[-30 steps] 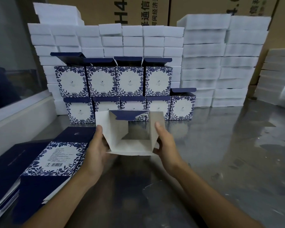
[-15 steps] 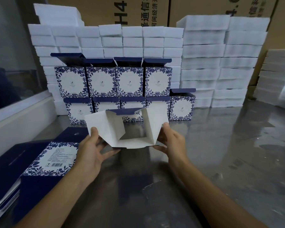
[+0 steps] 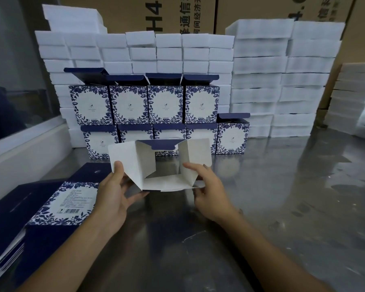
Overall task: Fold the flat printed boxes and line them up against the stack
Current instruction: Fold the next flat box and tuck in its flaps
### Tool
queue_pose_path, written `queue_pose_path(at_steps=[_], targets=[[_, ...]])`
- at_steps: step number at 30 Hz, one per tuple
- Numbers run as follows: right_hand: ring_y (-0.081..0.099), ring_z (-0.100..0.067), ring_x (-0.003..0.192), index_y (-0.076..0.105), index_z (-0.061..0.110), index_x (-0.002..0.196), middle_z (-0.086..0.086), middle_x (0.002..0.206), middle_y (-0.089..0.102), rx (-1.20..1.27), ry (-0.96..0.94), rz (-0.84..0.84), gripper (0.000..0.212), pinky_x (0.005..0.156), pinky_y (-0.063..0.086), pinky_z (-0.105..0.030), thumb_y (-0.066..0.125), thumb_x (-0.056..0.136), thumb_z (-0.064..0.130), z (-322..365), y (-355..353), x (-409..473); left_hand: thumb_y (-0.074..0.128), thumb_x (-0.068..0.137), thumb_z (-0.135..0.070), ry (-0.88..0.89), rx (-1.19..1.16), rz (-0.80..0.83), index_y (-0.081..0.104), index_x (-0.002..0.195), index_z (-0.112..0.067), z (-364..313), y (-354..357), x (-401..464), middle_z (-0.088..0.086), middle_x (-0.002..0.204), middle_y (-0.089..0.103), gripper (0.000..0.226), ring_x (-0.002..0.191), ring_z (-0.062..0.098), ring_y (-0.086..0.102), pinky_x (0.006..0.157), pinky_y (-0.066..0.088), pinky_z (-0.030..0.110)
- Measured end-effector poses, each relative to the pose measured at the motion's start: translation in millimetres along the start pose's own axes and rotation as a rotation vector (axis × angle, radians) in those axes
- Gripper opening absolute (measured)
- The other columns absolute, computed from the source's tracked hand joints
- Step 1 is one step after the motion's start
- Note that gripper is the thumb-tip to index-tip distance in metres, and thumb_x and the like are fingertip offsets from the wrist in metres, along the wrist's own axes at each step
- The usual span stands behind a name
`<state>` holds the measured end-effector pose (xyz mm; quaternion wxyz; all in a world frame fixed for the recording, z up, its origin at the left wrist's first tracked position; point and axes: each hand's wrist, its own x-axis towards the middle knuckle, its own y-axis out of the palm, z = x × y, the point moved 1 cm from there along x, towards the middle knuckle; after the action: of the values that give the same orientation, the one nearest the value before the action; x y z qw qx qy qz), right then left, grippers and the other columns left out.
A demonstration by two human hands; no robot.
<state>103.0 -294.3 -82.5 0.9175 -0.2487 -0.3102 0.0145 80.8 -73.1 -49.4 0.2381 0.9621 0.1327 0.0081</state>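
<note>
Two hands on one half-folded box (image 3: 160,165), held just above the desk (image 3: 282,197) in front of the folded boxes (image 3: 164,104). Left hand (image 3: 114,194) gripping the left white flap, thumb on its inner face, fingers (image 3: 135,197) curled beneath. Right hand (image 3: 209,194) pinching the right wall near its lower corner, thumb inside. Box open toward the camera, white inside, navy flap at the far top edge. Nine folded boxes lined in two rows, four above five, against the white foam stack (image 3: 198,51). Flat boxes (image 3: 51,205) piled at left on the desk, beside the left wrist.
</note>
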Motion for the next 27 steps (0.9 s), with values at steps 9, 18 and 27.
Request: queue_pose_path(at_steps=[9, 18, 27], targets=[[0.067, -0.011, 0.086, 0.076, 0.026, 0.105, 0.003, 0.101, 0.073, 0.068, 0.171, -0.130, 0.017, 0.081, 0.057, -0.039, 0.068, 0.093, 0.035, 0, 4, 0, 0.054, 0.097, -0.040, 0.106, 0.114, 0.025, 0.065, 0.116, -0.016, 13, 5, -3, 0.007, 0.110, 0.073, 0.033, 0.100, 0.027, 0.070, 0.069, 0.060, 0.048], [0.068, -0.003, 0.075, 0.071, 0.023, 0.091, 0.016, 0.087, 0.072, 0.036, 0.227, -0.337, 0.020, 0.070, 0.056, -0.021, 0.081, 0.081, 0.036, 12, 2, -2, 0.038, 0.067, -0.092, 0.316, 0.929, 0.046, 0.060, 0.084, -0.024, 34, -7, 0, -0.002, 0.077, 0.067, 0.074, 0.076, 0.015, 0.068, 0.077, 0.055, 0.047], [0.069, -0.019, 0.083, 0.052, 0.011, 0.094, -0.007, 0.090, 0.063, 0.523, 0.508, -0.392, 0.038, 0.079, 0.059, -0.035, 0.081, 0.082, 0.032, 23, 20, 3, 0.059, 0.096, -0.025, 0.124, 0.537, 0.038, 0.063, 0.077, -0.011, 32, 18, -23, -0.002, 0.056, 0.063, 0.025, 0.061, 0.021, 0.071, 0.044, 0.049, 0.019]])
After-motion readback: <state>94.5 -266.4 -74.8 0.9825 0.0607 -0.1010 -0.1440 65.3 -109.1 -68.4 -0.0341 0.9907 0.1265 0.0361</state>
